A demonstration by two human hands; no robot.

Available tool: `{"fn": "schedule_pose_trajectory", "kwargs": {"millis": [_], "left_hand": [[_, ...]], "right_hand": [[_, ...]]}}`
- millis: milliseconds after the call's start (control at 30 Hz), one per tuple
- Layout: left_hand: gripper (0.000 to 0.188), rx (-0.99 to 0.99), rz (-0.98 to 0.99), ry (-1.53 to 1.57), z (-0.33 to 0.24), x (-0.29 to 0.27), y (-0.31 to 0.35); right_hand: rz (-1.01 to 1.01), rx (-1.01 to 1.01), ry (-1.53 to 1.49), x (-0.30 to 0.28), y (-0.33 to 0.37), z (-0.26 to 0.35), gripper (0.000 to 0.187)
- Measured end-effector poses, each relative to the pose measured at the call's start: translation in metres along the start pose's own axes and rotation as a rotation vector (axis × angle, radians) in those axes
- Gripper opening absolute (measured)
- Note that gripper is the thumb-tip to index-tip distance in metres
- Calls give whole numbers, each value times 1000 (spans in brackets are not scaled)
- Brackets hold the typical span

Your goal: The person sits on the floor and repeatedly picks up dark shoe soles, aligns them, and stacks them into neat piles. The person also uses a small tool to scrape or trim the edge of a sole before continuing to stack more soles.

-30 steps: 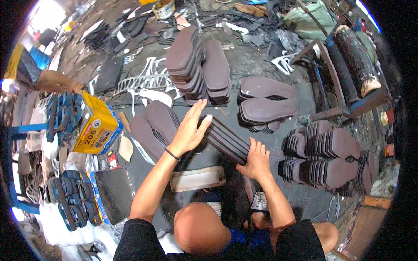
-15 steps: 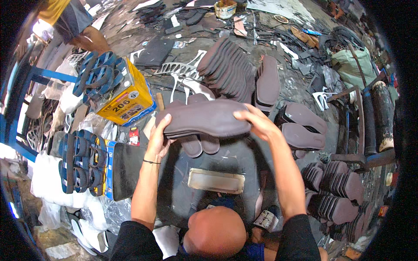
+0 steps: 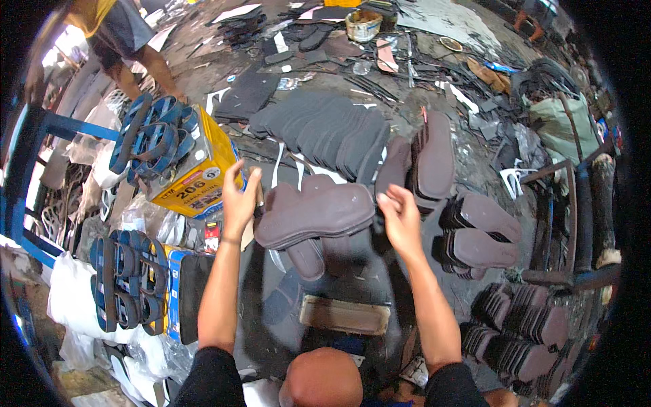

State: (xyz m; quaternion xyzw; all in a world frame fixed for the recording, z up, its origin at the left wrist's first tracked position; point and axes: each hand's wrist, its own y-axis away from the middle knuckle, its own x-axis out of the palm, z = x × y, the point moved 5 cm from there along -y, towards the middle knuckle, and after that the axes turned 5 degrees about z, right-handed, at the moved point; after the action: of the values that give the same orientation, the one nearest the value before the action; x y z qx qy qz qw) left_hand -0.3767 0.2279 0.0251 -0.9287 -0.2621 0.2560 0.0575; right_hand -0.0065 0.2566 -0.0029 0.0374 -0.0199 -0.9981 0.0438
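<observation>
A small stack of brown shoe soles [image 3: 315, 211] lies crosswise between my hands, over other brown soles [image 3: 305, 259] that stick out beneath it. My left hand [image 3: 240, 200] is raised beside the stack's left end, its fingers and thumb apart and holding nothing. At the right end, my right hand [image 3: 401, 218] is loosely curved with thumb and fingers apart, just off the sole's tip. Beyond them a long row of dark soles [image 3: 322, 132] lies fanned out, undersides showing. To its right more brown soles [image 3: 434, 156] are piled.
Blue strap sandals [image 3: 152, 132] sit on a yellow box [image 3: 193, 180] at left, with more sandals [image 3: 129, 281] nearer. A shallow rectangular block [image 3: 344, 315] lies before me. Sole stacks [image 3: 519, 332] stand at right. Another person's legs [image 3: 139, 68] show at far left.
Both hands have let go of the stack of soles and drawn apart; it now rests on the crossed soles. The row of soles behind has toppled leftward into a fan. The view has shifted slightly.
</observation>
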Motion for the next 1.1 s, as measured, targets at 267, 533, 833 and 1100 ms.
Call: {"fn": "schedule_pose_trajectory", "kwargs": {"millis": [267,533,833,1100], "left_hand": [[106,-45,384,-505,63,123,-163],[162,-383,536,-643,91,167,-184],[148,-223,703,-551,82,181,-182],[143,-317,555,-333,84,179,-164]], "right_hand": [[-225,262,17,-40,121,-121,28],[-40,323,520,-47,164,-149,50],[-7,225,656,-31,162,-154,53],[-16,335,498,-27,156,-143,52]]}}
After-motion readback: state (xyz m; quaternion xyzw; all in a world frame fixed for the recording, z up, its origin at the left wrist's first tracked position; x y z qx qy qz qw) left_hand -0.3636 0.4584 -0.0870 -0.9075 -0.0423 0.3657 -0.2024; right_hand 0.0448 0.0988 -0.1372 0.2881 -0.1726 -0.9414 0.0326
